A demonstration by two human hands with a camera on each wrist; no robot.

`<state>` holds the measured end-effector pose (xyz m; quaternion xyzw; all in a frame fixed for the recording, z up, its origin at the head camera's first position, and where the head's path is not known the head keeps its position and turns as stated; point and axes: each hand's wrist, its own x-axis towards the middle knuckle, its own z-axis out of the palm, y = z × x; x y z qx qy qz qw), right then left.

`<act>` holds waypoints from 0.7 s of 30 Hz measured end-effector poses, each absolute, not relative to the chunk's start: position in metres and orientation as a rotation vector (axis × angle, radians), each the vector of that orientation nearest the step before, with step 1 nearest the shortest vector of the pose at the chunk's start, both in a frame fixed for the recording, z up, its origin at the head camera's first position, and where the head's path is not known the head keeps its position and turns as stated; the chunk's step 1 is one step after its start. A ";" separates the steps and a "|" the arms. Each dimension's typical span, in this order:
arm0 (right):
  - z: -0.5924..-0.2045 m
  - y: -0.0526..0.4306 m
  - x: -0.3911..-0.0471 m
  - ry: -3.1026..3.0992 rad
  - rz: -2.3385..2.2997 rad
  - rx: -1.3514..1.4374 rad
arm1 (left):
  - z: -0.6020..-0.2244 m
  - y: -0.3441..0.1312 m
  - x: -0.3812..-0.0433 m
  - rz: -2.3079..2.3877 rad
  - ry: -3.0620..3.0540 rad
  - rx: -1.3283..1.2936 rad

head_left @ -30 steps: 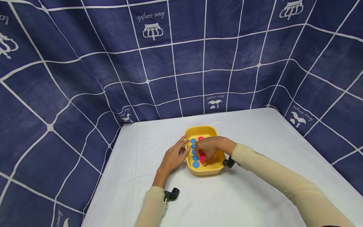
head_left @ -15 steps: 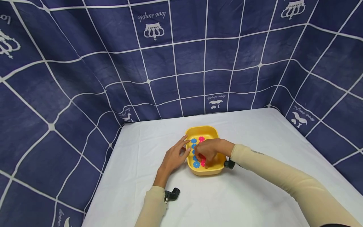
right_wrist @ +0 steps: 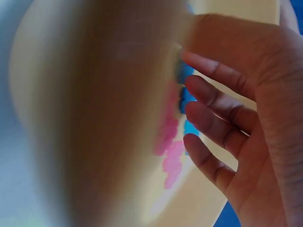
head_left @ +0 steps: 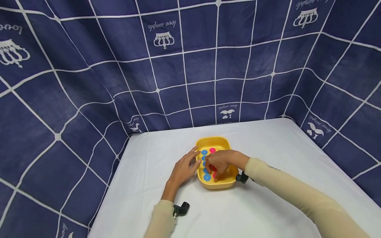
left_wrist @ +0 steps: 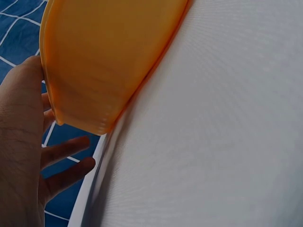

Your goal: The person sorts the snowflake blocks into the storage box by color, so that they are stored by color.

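Observation:
A yellow plastic basin [head_left: 218, 186] stands on the white cloth. In it lie a column of several blue flower-shaped pieces [head_left: 206, 177] and, to its right, pink ones [head_left: 212, 150]. My left hand [head_left: 182, 169] touches the basin's left rim with loosely spread fingers; in the left wrist view the thumb [left_wrist: 32, 71] lies against the rim. Inside the basin my right hand [head_left: 221, 162] reaches down over the pink column with bent fingers, hiding part of it. The right wrist view shows curled fingertips [right_wrist: 190, 112] beside the pieces; I cannot tell whether they pinch one.
White cloth [head_left: 256, 208] covers the table around the basin. Dark blue curtains [head_left: 190, 69] with white grid lines close off the back and both sides. A black camera [head_left: 181, 209] sits at the left wrist, another [head_left: 242, 178] at the right, close to the basin's rim.
The head view has tilted slightly upward, so everything sits lower in the picture. My right fingers have shifted slightly over the pink pieces; my left hand stays at the rim.

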<state>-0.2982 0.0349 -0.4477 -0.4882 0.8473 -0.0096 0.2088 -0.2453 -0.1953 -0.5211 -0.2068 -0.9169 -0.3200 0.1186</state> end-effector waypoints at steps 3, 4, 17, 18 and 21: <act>-0.444 0.036 -0.296 2.405 -0.117 -1.360 | -0.522 -0.196 -0.245 -0.904 -2.686 -0.601; -0.443 0.037 -0.295 2.422 -0.158 -1.353 | -0.522 -0.196 -0.246 -0.897 -2.689 -0.605; -0.430 0.055 -0.279 2.589 -0.640 -1.225 | -0.522 -0.197 -0.251 -0.810 -2.708 -0.626; -0.432 0.057 -0.277 2.597 -0.673 -1.213 | -0.522 -0.198 -0.250 -0.809 -2.710 -0.626; -0.437 0.064 -0.272 2.623 -0.789 -1.153 | -0.523 -0.201 -0.248 -0.796 -2.724 -0.610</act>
